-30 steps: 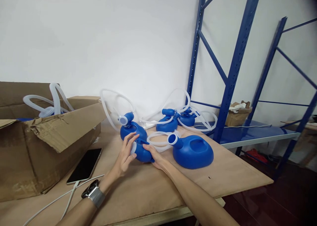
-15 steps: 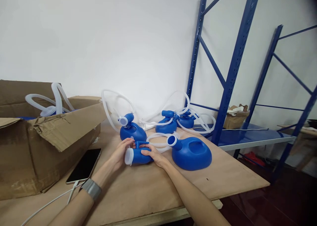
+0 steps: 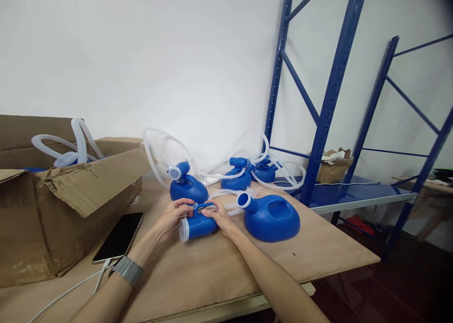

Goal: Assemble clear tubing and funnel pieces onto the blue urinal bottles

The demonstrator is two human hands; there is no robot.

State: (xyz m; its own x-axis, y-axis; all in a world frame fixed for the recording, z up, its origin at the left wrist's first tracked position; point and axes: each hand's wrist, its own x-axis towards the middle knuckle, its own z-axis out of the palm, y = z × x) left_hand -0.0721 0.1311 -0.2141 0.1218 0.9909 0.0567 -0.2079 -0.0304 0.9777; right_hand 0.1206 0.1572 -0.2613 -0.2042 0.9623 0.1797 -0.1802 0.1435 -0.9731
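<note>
My right hand [image 3: 220, 217] is wrapped round the back end of a blue cylindrical piece [image 3: 202, 225] with a white cap [image 3: 184, 230] and a thin blue handle. My left hand [image 3: 174, 218] pinches a small clear ring [image 3: 195, 207] at the left end of that handle. Just right of my right hand, a large blue bottle [image 3: 272, 219] lies with its open mouth facing left. Behind my hands sits another blue bottle [image 3: 189, 189], topped by a blue piece with a white cap. A white tube [image 3: 230, 193] runs behind my right hand.
An open cardboard box [image 3: 71, 219] with white tubing stands on the left, a phone [image 3: 119, 237] with a cable beside it. Two more blue bottles [image 3: 235, 179] with tubes lie at the back of the table [image 3: 198, 285]. A blue metal rack [image 3: 327, 96] rises on the right.
The capped blue piece has tilted and turned slightly in my hands. My left fingers have moved right, bringing the clear ring up to the handle. The view has shifted a little.
</note>
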